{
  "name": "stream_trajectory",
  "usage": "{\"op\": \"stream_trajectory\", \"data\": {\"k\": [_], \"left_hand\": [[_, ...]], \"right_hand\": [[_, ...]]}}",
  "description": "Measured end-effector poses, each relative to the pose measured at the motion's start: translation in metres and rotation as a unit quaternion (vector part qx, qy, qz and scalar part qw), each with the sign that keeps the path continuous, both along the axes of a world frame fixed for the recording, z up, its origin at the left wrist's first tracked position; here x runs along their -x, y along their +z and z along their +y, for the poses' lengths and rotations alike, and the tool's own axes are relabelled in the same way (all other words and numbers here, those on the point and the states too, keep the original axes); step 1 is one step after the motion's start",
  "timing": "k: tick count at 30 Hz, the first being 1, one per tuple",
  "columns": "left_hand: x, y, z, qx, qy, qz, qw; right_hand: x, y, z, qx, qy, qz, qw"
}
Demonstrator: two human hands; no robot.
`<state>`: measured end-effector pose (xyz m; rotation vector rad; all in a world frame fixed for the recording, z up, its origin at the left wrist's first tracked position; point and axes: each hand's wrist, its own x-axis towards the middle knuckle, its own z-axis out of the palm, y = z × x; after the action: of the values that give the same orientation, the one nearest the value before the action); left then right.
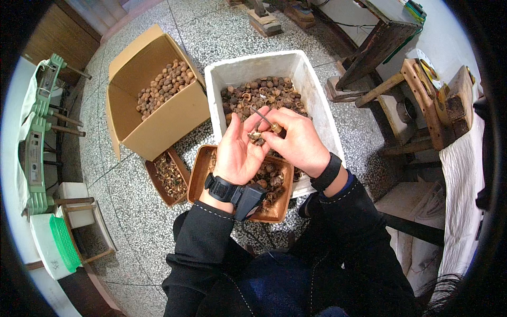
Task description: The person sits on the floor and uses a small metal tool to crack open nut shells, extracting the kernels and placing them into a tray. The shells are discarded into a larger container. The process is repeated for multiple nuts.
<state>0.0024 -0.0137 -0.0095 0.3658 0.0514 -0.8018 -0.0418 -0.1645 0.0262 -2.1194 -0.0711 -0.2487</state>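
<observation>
My left hand [239, 154] lies palm up over the rectangular brown tray [288, 190], with pieces of a cracked nut [256, 138] on its fingers. My right hand [303, 138] holds a thin metal pick [263, 115] with a brass-coloured ferrule, its tip pointing up and left above the left fingers. The right thumb presses on the nut pieces. The tray beneath the hands holds cracked nuts and shells. Just beyond my hands, a white foam box [317, 91] contains many dark shells and nuts [261, 93].
A cardboard box [166, 123] with whole brown nuts [166, 87] stands at the left. A smaller brown tray [180, 168] of nut fragments sits beside it. Wooden stools [422, 103] stand at the right. A green basket [63, 243] is at the lower left.
</observation>
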Motion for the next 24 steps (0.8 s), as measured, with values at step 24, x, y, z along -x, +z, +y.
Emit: {"op": "stream_trajectory", "data": {"k": [24], "left_hand": [[0.0026, 0.0029, -0.0050, -0.141, 0.049, -0.048, 0.988]], "right_hand": [[-0.0024, -0.0073, -0.0035, 0.051, -0.108, -0.041, 0.992]]}}
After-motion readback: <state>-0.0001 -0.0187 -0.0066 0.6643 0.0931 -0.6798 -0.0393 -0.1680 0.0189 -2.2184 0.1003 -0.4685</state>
